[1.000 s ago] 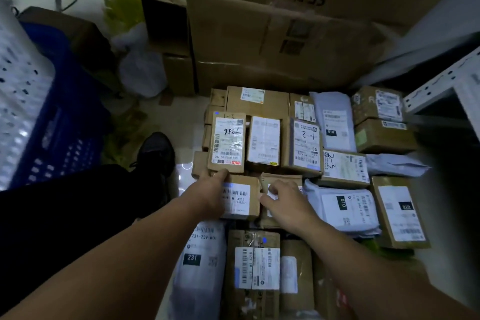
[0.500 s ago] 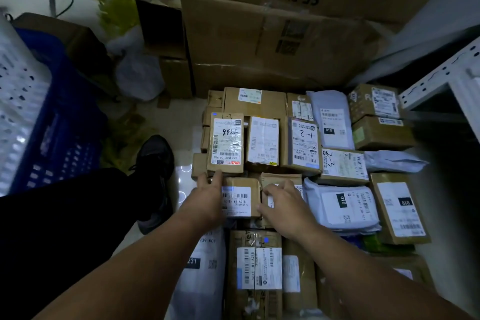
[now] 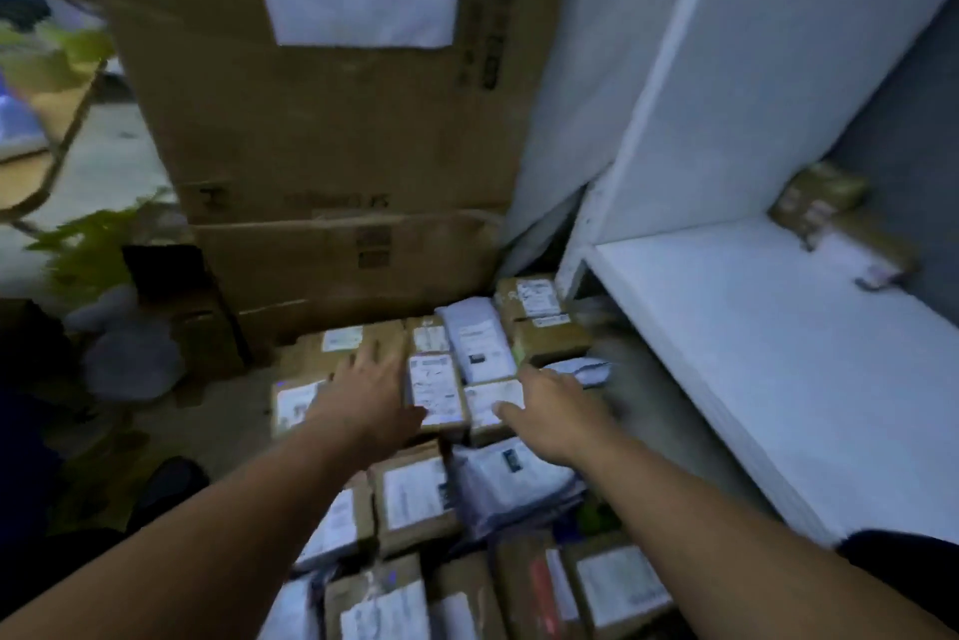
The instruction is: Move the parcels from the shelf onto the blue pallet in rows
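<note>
The left hand [image 3: 363, 398] and right hand [image 3: 558, 419], fingers spread and holding nothing, hung over rows of brown cardboard and grey bagged parcels [image 3: 433, 390] at centre. More brown taped parcels [image 3: 840, 224] lay far right on the white shelf [image 3: 778, 354].

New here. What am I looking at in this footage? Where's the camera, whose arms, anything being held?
No robot here: a person works bare-handed, and the single camera sits on their head, looking forward and down. The two arms entering from the bottom are theirs. The left hand and right hand are both open over labelled parcels packed side by side; neither holds anything. At right is a white shelf with one taped parcel at its back. Large cardboard boxes stand behind. The frame is motion-blurred.
</note>
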